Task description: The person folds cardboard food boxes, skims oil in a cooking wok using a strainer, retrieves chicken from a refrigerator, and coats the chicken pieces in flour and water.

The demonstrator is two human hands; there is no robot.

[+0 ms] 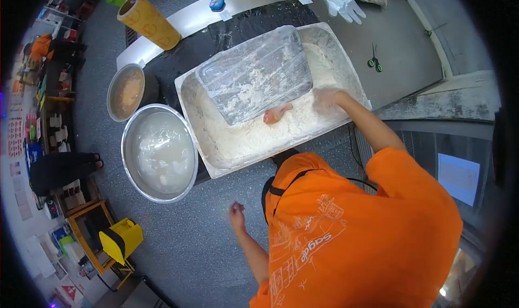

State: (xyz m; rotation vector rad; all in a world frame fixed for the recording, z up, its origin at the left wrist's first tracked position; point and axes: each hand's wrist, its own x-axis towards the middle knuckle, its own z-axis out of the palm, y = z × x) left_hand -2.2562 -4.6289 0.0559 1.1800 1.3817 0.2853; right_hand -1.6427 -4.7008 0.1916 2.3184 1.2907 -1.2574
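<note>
My right hand [327,100] is down at the flour on the right side of a large white tub [216,170], smeared by motion, so its fingers and anything in them are not readable. To its left a raw chicken drumstick [277,114] lies on the flour. Just behind the drumstick, a flour-dusted container wrapped in clear plastic film [254,73] rests inside the tub. My left hand [237,213] hangs over the floor, away from the tub, with its fingers loosely curled and nothing visible in them.
Left of the tub stand a metal basin of cloudy liquid [130,170] and a smaller pot [111,100]. Behind are a film roll [148,24], a blue-lidded item [217,3], plastic gloves [343,2] and scissors [374,62]. A person in dark clothes [59,173] stands far left.
</note>
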